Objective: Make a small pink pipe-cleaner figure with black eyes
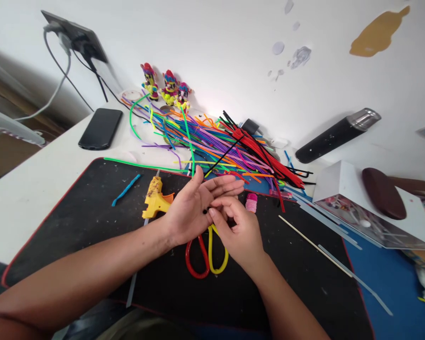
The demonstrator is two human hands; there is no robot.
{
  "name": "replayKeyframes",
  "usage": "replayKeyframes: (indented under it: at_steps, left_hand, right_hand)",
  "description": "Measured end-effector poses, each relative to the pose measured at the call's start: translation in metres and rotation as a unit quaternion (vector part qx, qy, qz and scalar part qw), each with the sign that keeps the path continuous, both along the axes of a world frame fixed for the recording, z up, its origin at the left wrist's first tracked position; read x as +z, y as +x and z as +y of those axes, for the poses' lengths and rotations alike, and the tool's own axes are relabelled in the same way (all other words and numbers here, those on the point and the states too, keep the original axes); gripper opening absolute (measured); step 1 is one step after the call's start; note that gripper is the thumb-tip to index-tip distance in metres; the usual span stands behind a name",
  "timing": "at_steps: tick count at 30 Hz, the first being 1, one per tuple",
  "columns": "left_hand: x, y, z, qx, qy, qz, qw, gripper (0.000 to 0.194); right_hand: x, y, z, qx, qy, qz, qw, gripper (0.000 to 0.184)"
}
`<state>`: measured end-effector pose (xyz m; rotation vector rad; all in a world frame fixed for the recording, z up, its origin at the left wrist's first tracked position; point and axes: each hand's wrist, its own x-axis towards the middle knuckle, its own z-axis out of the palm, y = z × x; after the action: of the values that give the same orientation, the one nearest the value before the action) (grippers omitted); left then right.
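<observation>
My left hand (191, 208) is held palm up with its fingers stretched out. A tiny black piece (204, 212) rests on that palm. My right hand (239, 226) reaches over the palm, thumb and forefinger pinched together at a small black piece partly hidden by the fingertips. Below both hands lie scissors with a red loop and a yellow loop (218, 271) for handles; their blades are hidden. Left of my left hand is a yellow hot glue gun (155, 198). Pink ribbed material (251, 203) sits just beyond my right hand.
Many coloured pipe cleaners (212, 141) are heaped at the back, near several small figurines (169, 87). A phone (101, 128) lies at left on the table. A black flask (336, 134) and a white box (340, 182) stand right. A thin stick (315, 245) crosses the black mat (269, 302).
</observation>
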<state>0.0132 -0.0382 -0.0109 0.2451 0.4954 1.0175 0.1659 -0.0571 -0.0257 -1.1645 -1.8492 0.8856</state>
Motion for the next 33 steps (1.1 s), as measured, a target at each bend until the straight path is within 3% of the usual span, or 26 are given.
replayKeyframes:
  at_steps: [12,22,28,33]
  left_hand:
    - [-0.003,-0.001,0.001,-0.002,0.001,0.011,1.0,0.069]
    - [-0.007,0.0,-0.002,-0.036,-0.027,0.113,0.993,0.037]
    - [-0.004,-0.007,0.001,-0.111,-0.02,0.109,0.988,0.036]
    - [0.001,-0.009,0.002,-0.131,0.008,0.143,0.981,0.037]
  right_hand:
    - [0.003,0.001,0.0,0.006,-0.035,0.006,0.999,0.008]
    - [0.011,0.011,0.003,-0.061,0.034,0.022,0.997,0.006]
    - [0.012,0.015,0.005,-0.081,0.079,-0.001,0.994,0.006]
    - [0.011,0.017,0.007,-0.081,0.114,-0.033,0.99,0.007]
